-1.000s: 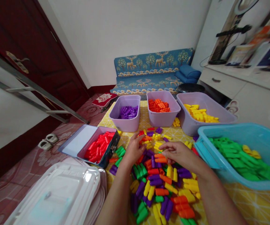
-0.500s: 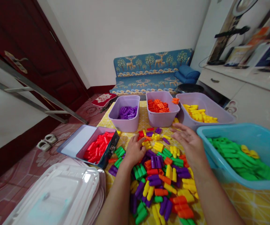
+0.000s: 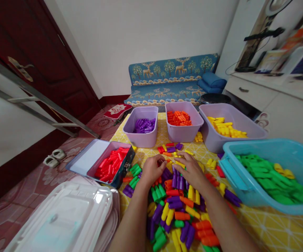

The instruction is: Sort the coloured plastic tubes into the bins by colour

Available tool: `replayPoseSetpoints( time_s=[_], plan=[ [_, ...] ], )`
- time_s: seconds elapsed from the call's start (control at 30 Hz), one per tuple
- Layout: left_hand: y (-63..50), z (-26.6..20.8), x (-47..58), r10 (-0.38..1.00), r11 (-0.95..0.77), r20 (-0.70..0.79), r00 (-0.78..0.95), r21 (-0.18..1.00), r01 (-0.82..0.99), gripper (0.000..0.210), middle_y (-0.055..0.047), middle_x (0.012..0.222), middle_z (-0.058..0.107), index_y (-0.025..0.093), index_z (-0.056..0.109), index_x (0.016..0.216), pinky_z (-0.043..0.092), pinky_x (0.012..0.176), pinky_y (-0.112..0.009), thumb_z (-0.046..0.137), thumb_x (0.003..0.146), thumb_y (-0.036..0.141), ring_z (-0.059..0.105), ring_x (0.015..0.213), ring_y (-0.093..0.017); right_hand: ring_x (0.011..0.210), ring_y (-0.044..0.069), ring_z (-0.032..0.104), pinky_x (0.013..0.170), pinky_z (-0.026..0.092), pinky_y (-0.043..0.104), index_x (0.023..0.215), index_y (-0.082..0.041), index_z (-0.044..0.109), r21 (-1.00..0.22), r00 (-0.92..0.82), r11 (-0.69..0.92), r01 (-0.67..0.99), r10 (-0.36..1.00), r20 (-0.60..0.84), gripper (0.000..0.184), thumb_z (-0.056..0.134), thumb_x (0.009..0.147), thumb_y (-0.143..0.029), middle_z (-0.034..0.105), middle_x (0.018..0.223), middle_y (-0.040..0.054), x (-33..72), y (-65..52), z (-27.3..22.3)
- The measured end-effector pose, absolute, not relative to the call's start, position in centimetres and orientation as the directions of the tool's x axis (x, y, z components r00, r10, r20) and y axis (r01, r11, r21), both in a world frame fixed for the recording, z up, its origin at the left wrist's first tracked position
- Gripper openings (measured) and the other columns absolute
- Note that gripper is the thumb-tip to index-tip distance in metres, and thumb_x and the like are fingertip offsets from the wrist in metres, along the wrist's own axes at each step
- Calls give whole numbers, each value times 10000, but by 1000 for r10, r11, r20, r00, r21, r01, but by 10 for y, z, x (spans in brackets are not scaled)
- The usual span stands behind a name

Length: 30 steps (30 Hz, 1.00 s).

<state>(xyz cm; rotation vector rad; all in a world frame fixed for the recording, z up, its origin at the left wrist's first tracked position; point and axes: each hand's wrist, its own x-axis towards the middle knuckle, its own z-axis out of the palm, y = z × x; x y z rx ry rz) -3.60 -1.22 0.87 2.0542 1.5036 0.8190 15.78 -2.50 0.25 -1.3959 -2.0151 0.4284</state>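
Small tube-shaped plastic pieces (image 3: 181,216) in purple, yellow, orange, green and red lie in a mixed pile on the yellow patterned tablecloth (image 3: 274,227). At the pile's far part, my left hand (image 3: 152,170) has its fingers curled and drawn together; what they hold, if anything, is hidden. An orange piece (image 3: 169,163) shows just beside those fingertips. My right hand (image 3: 190,169) is over the pile close by, fingers stretched and apart, near standing purple pieces (image 3: 178,180). No piece is visible in its grasp.
Behind the pile stand tubs of purple (image 3: 140,140), orange (image 3: 184,133) and yellow pieces (image 3: 232,139). A blue tub (image 3: 242,175) at right holds green pieces and a few yellow ones. An open box (image 3: 125,168) of red pieces and stacked white lids (image 3: 69,210) are at left.
My right hand has moved left and down from beside the orange tub to the pile. The orange piece at that tub's right rim is no longer there. My left hand has shifted slightly right.
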Motion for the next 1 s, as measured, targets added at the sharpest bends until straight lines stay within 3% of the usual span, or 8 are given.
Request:
replayPoseSetpoints(
  time_s=[0.17, 0.23, 0.43, 0.6, 0.7, 0.8, 0.9, 1.0],
  plan=[
    [-13, 10, -35, 902, -429, 294, 317, 704, 566, 342, -58, 1134, 650, 202, 664, 1078, 470, 922, -297, 558, 767, 105, 612, 1015, -176, 1056, 240, 567, 955, 439, 399, 942, -200, 724, -707, -89, 357, 610, 918, 387, 250, 525, 872, -334, 623, 1047, 103, 160, -25, 12],
    [-13, 11, -35, 890, -448, 290, 352, 697, 560, 358, -56, 1163, 648, 208, 672, 1084, 446, 977, -317, 560, 763, 95, 589, 1080, -191, 1008, 222, 588, 913, 461, 368, 928, -195, 704, -763, -22, 335, 553, 921, 389, 228, 534, 859, -332, 632, 1012, 91, 160, -27, 18],
    [-13, 10, -36, 915, -394, 220, 337, 664, 636, 300, -58, 1058, 668, 200, 694, 1050, 482, 903, -308, 595, 769, 174, 618, 973, -192, 633, 151, 587, 632, 489, 293, 733, -198, 581, -869, 52, 145, 473, 980, 192, 61, 587, 726, -259, 612, 731, 9, 157, -33, 24],
    [-14, 10, -35, 928, -366, 188, 323, 630, 685, 283, -62, 1002, 656, 197, 700, 1038, 493, 853, -294, 576, 784, 212, 629, 912, -184, 493, 90, 528, 454, 436, 220, 991, -190, 562, -986, -48, -16, 165, 999, -24, 352, 627, 656, -276, 568, 737, -31, 151, -39, 37],
    [-15, 12, -35, 920, -385, 197, 339, 617, 686, 295, -58, 1041, 648, 209, 698, 1048, 485, 880, -291, 556, 790, 200, 627, 936, -181, 438, 77, 500, 422, 422, 214, 989, -172, 626, -981, -204, -90, 171, 971, -125, 350, 643, 654, -272, 567, 682, -33, 156, -43, 46],
    [-15, 14, -36, 911, -401, 195, 363, 617, 677, 295, -60, 1058, 648, 207, 704, 1042, 478, 900, -296, 549, 792, 197, 623, 959, -187, 509, 103, 564, 488, 481, 238, 989, -173, 663, -996, -5, -9, 94, 1000, -10, 324, 661, 702, -325, 631, 758, 10, 167, -43, 56],
    [-15, 15, -37, 911, -399, 185, 368, 614, 681, 300, -66, 1065, 653, 203, 702, 1054, 479, 898, -305, 547, 797, 208, 624, 964, -195, 846, 167, 665, 741, 556, 316, 1218, -270, 549, -944, 416, 319, -88, 873, 256, 461, 638, 775, -359, 620, 1132, 58, 175, -42, 67],
    [-15, 14, -37, 910, -405, 192, 367, 605, 686, 314, -69, 1080, 656, 199, 694, 1070, 478, 897, -305, 552, 790, 204, 621, 972, -199, 1120, 215, 601, 894, 525, 390, 1326, -327, 421, -894, 476, 436, -107, 812, 339, 560, 625, 805, -366, 496, 1347, 81, 179, -39, 67]
  ],
)
